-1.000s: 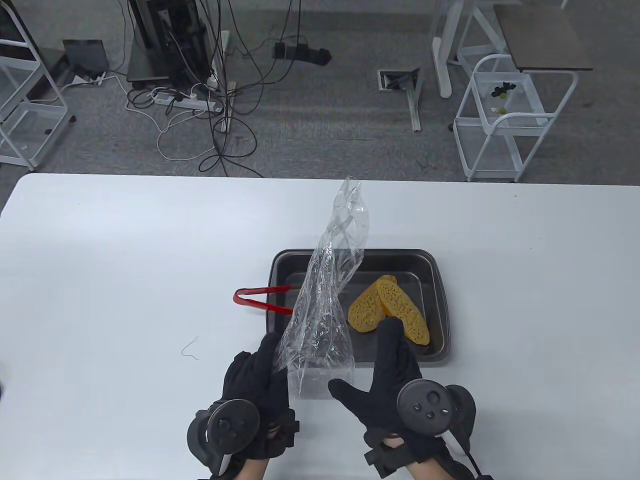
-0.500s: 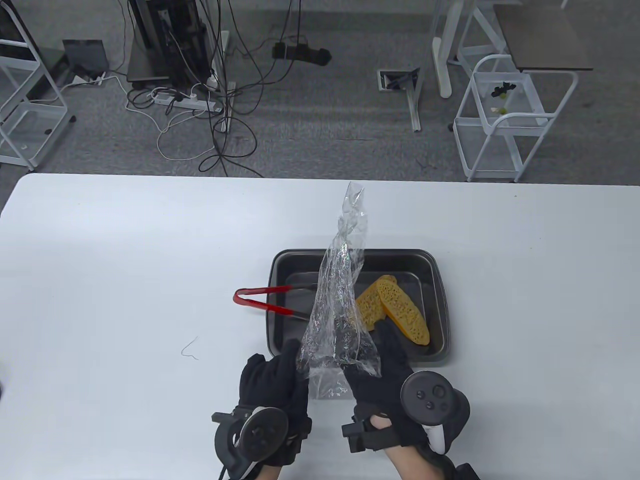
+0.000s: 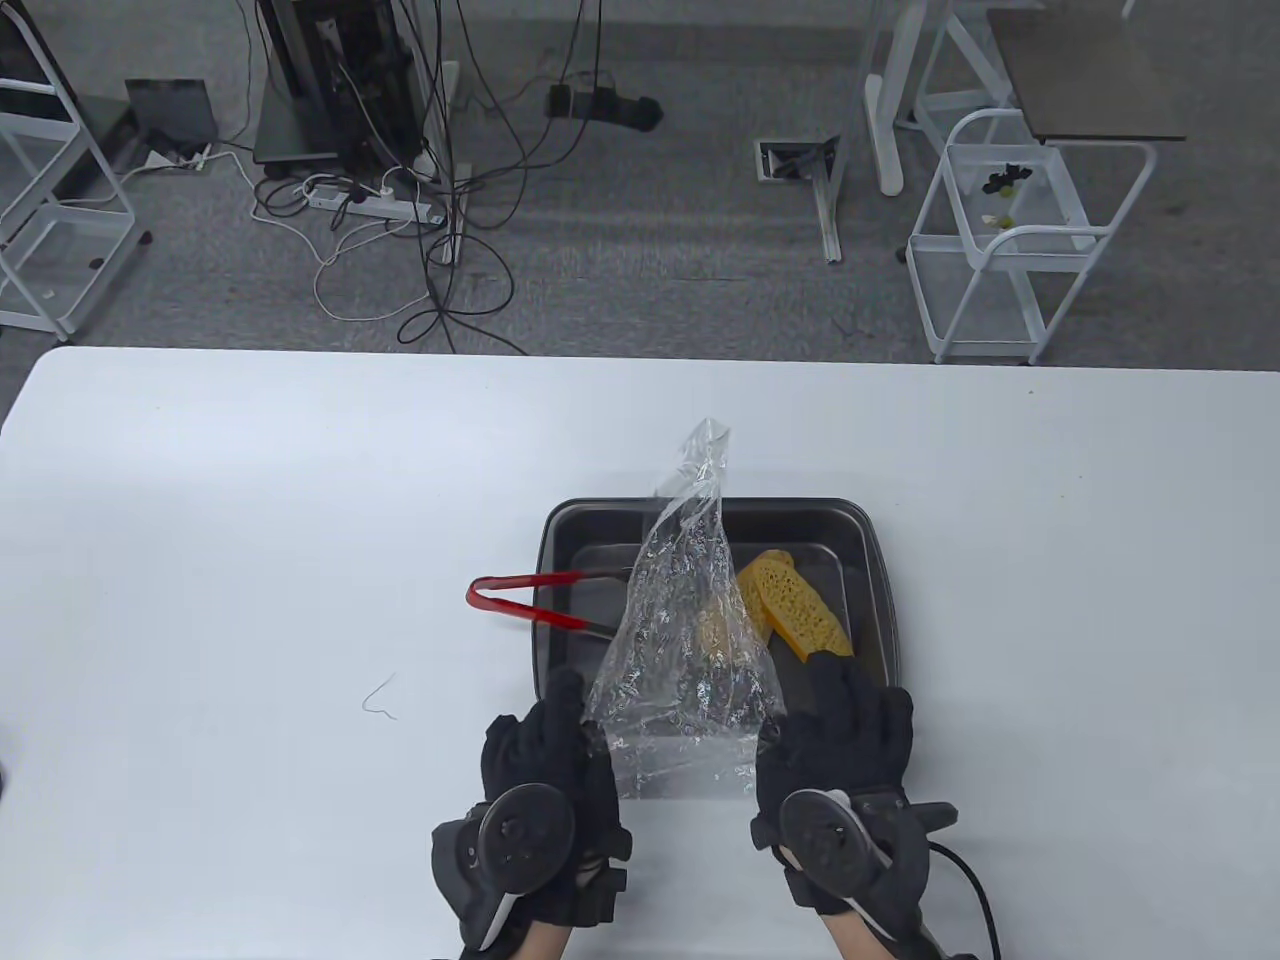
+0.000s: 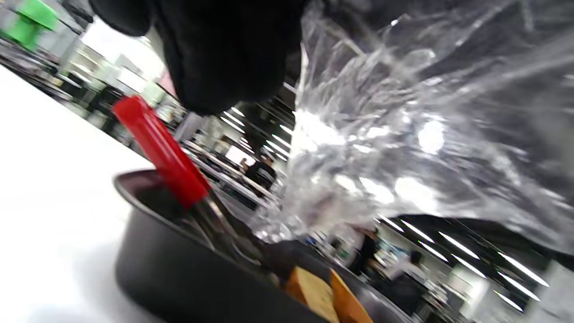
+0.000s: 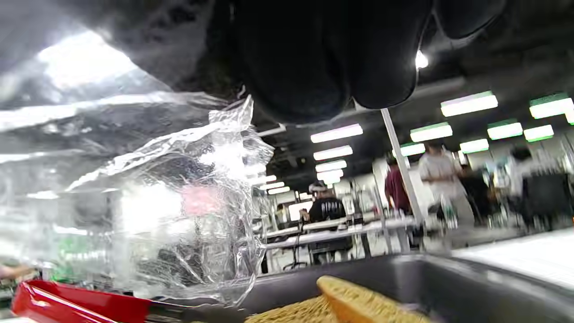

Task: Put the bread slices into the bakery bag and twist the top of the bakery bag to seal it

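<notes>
A clear crinkled bakery bag (image 3: 685, 620) stands tilted over the dark tray (image 3: 872, 560), its closed end pointing away from me. My left hand (image 3: 572, 715) pinches the near left corner of the bag's edge. My right hand (image 3: 800, 728) pinches the near right corner, so the near edge is stretched between them. Two yellow porous bread slices (image 3: 797, 605) lie overlapping in the tray, partly behind the bag. In the left wrist view the gloved fingers (image 4: 224, 54) hold the bag (image 4: 403, 134) above the bread (image 4: 323, 296). The right wrist view shows gloved fingers (image 5: 314, 58), the bag (image 5: 157, 202) and bread (image 5: 358, 305).
Red tongs (image 3: 525, 600) rest across the tray's left rim, their tips inside it behind the bag. A small thin wire (image 3: 380, 697) lies on the white table (image 3: 250, 500) left of my hands. Beyond the far table edge are floor cables and white carts.
My right hand went from an open palm beside the bag to pinching its right corner. The bag's near edge is now spread wider and the bag sits lower over the tray.
</notes>
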`<state>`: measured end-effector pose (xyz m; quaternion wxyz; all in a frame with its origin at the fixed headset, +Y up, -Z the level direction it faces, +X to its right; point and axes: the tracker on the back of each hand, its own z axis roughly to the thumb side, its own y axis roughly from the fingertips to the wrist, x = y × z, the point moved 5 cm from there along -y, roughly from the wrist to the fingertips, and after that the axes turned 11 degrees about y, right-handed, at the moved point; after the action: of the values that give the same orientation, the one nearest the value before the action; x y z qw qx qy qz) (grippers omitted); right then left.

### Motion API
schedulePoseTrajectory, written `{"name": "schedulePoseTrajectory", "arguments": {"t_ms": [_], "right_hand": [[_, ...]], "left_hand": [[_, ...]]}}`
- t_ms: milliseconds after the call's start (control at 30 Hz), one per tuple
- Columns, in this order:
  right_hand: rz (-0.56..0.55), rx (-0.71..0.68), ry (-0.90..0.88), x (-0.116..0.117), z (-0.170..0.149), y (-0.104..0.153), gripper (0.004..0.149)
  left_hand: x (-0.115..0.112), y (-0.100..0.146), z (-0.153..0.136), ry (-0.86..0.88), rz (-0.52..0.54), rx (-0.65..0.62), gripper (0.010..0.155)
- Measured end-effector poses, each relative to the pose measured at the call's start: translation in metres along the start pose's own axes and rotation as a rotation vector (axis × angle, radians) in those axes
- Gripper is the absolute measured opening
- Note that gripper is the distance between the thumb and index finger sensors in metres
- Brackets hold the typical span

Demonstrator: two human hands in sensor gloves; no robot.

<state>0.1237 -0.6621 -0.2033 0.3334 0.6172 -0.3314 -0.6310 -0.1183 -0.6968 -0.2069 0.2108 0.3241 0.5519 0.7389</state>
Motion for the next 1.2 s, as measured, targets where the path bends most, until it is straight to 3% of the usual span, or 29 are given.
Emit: {"name": "schedulePoseTrajectory", "arguments": {"t_ms": [67,200,300,433,567,700,800,867,967,1067,1133,1167,1200], "right_hand": [[-0.015,-0.011,0.042,0.0,0.003,0.003,0.038],[-0.052,-0.061,0.049,-0.005,0.011,0.007,0.038],[-0.064,-0.095,-0.013,-0.01,0.017,0.012,0.038],[-0.106,-0.059,-0.057,-0.02,0.014,0.015,0.038],[-0.098,-0.067,-0.075,-0.022,0.013,0.016,0.039],[-0.078,-0.001,0.037,-0.025,-0.007,0.01,0.039],[0.018,-0.004,-0.033,-0.018,-0.013,0.008,0.041],[0.016,-0.049,-0.016,-0.018,-0.009,0.009,0.042],[-0.036,-0.167,0.001,-0.025,0.002,0.013,0.048],[-0.049,-0.195,0.039,-0.028,0.011,0.016,0.05],[-0.075,-0.213,0.031,-0.033,0.02,0.019,0.046],[-0.115,-0.211,0.02,-0.038,0.021,0.021,0.046],[-0.238,-0.196,-0.022,-0.052,0.019,0.027,0.046]], "left_hand": [[-0.003,0.003,0.009,-0.003,-0.042,-0.066,0.075],[0.005,0.009,0.029,-0.262,0.08,-0.134,0.079],[0.005,0.01,0.031,-0.353,0.114,-0.103,0.081],[0.0,0.007,0.022,-0.374,0.073,-0.042,0.088],[0.007,0.006,0.018,-0.469,0.148,0.016,0.059],[0.03,0.003,-0.001,-0.37,0.201,0.117,0.046],[0.032,0.002,-0.011,-0.217,0.152,0.16,0.045],[0.031,0.001,-0.012,-0.268,0.142,0.161,0.044],[0.028,0.0,-0.018,-0.206,0.113,0.17,0.044],[0.032,0.0,-0.011,-0.231,0.121,0.113,0.044],[0.037,0.007,0.006,-0.217,0.169,-0.001,0.044],[0.041,0.01,0.013,-0.208,0.198,-0.044,0.044],[0.049,0.019,0.028,-0.19,0.279,-0.13,0.044]]}}
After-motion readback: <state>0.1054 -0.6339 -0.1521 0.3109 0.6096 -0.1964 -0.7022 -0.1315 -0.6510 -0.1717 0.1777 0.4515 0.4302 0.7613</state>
